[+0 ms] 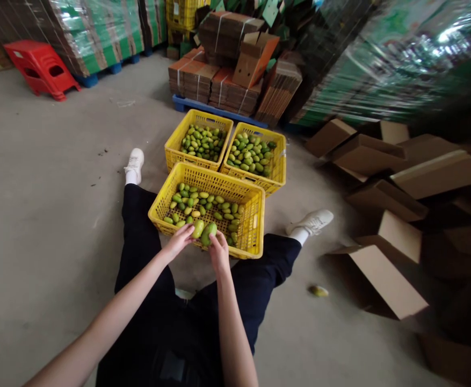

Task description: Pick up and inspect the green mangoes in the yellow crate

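Between my spread legs stands a yellow plastic crate (pixel 255 215), its floor partly covered with green and yellowish mangoes (pixel 203 199). Over its near rim, my left hand (pixel 181 240) is closed on a yellow-green mango (pixel 197 229). Close beside it, a greener mango (pixel 208 235) is gripped by my right hand (pixel 219 252). The two mangoes are side by side, almost touching. Behind the near crate are a second yellow crate (pixel 174 144) at the left and a third yellow crate (pixel 279 172) at the right, both holding many mangoes.
A single mango (pixel 318 291) lies on the floor to my right, near scattered open cardboard boxes (pixel 384 274). Flattened cartons (pixel 195 75) are stacked on a blue pallet (pixel 235 112). A red stool (pixel 42 67) stands far left; wrapped pallet loads (pixel 98 32) line the back.
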Demonstrator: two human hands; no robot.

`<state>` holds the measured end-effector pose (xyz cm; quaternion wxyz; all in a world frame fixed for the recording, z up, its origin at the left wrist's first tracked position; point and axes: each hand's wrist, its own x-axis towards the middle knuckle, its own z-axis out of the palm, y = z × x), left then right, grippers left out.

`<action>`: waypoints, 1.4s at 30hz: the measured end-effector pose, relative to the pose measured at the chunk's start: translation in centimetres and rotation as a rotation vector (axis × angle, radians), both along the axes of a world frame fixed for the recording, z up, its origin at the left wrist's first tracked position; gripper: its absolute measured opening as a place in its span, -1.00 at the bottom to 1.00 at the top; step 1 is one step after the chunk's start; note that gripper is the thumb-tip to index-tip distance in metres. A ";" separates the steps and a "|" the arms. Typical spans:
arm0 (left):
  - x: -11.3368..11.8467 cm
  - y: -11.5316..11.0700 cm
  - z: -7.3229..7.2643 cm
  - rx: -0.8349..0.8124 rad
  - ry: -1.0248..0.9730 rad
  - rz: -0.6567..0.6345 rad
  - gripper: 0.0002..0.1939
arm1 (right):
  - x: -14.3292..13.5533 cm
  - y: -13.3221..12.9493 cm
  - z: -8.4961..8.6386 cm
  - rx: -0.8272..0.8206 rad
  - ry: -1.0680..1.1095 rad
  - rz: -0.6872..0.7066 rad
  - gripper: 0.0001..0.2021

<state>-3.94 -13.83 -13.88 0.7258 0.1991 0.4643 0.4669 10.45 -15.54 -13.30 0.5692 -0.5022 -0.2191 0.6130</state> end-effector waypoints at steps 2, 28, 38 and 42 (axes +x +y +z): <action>0.1 0.3 -0.2 -0.014 -0.002 0.005 -0.72 | 0.1 0.3 0.0 0.003 0.006 0.012 -0.62; 0.5 -1.5 2.5 0.149 -0.027 -0.043 -0.56 | -1.3 -0.8 1.0 0.034 -0.022 -0.055 -0.61; -0.9 -1.2 8.2 0.118 -0.138 -0.114 -0.68 | 0.2 -1.0 6.2 0.049 0.136 0.080 -0.61; -0.5 -1.2 10.1 0.176 -0.160 -0.235 -0.63 | 1.2 -1.5 7.0 0.088 0.093 0.089 -0.64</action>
